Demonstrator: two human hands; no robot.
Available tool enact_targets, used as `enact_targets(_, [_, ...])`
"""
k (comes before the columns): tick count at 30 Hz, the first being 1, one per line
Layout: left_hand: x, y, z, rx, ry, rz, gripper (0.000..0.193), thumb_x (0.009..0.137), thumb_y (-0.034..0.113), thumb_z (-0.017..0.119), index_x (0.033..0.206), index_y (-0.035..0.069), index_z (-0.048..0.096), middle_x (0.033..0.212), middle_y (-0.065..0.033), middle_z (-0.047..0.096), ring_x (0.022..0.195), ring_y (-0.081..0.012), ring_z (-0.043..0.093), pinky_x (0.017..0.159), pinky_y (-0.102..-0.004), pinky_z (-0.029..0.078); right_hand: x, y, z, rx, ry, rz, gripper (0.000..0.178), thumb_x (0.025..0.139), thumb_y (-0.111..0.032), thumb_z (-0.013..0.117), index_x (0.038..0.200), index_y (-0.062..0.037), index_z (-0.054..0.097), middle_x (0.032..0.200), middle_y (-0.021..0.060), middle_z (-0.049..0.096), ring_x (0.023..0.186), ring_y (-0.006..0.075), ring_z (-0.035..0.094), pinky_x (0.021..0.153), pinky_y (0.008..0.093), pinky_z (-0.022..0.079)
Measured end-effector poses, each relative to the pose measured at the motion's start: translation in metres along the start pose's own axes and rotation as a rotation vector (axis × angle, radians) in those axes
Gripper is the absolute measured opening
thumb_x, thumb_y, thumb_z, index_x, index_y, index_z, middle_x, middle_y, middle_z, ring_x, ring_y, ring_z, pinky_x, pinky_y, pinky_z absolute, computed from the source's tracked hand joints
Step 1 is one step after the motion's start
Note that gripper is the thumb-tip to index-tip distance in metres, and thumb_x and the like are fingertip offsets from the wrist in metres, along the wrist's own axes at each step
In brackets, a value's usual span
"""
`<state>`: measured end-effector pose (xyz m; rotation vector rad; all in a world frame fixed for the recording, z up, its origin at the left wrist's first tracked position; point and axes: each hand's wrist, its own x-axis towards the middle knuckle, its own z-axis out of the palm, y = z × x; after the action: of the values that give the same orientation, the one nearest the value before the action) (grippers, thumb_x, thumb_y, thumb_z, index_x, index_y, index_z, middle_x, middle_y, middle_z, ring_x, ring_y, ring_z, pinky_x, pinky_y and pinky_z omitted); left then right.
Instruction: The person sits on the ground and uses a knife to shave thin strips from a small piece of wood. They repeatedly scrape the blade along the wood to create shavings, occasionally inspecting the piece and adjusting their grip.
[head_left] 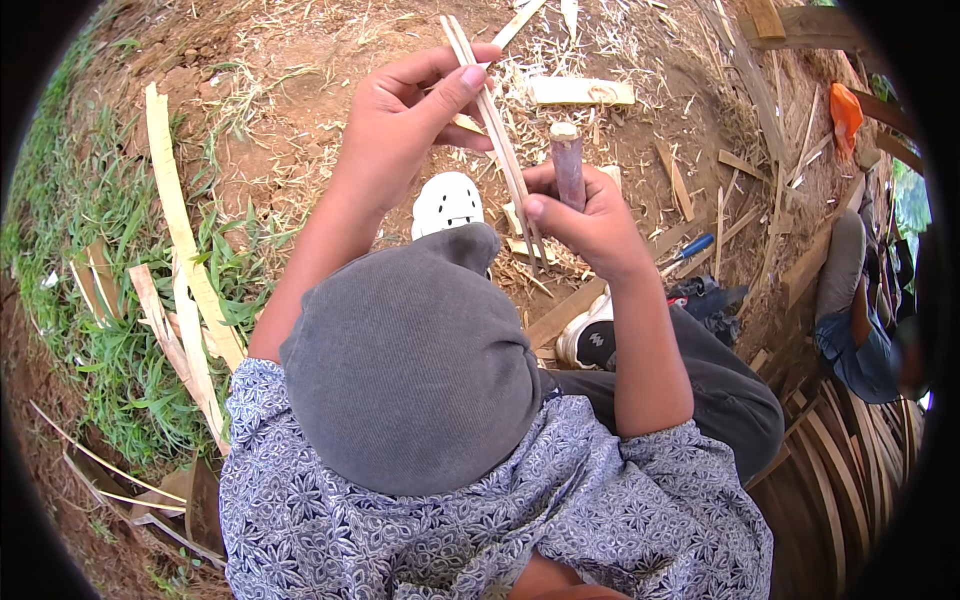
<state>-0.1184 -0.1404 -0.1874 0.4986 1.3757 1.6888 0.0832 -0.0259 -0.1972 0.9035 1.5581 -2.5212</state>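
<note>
My left hand (405,125) pinches a thin pale bamboo strip (495,130) near its upper end, thumb pressed on it. The strip runs down and to the right toward my right hand (590,220). That hand is wrapped around the brown wooden handle (568,165) of a knife, with the handle end pointing up; the blade is hidden behind the fingers and the strip. Both hands are raised above my bent left knee (410,360) in grey cloth. A white shoe (447,203) shows just beyond the knee.
Bamboo offcuts and shavings litter the bare dirt (640,120). Long split strips (180,250) lie on grass at the left. A blue-handled tool (690,248) rests by my right leg. Another person's legs (850,310) are at the far right, near curved slats (850,470).
</note>
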Motion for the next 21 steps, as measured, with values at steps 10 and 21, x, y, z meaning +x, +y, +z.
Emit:
enact_targets(10, [0.006,-0.006,-0.012,-0.155,0.139,0.045,0.027,0.100,0.012,0.065,0.123,-0.003,0.067,0.101,-0.0072,0.071,0.080,-0.0088,0.069,0.059,-0.0250,0.066,0.001,0.009,-0.013,0.007,0.008,0.057,0.028,0.095,-0.026,0.073,0.107,-0.0003,0.071,0.080,0.0010,0.066,0.061,0.0051,0.053,0.052,0.0204,0.040])
enact_targets(21, [0.009,-0.014,-0.018,-0.133,0.256,0.079,0.022,0.098,0.010,0.066,0.116,-0.004,0.068,0.115,-0.0122,0.072,0.081,-0.0102,0.070,0.057,-0.0256,0.066,-0.001,0.002,-0.010,0.087,-0.068,0.032,0.026,0.089,-0.015,0.080,0.106,0.0019,0.069,0.085,0.0044,0.069,0.073,0.0097,0.064,0.065,0.0245,0.050])
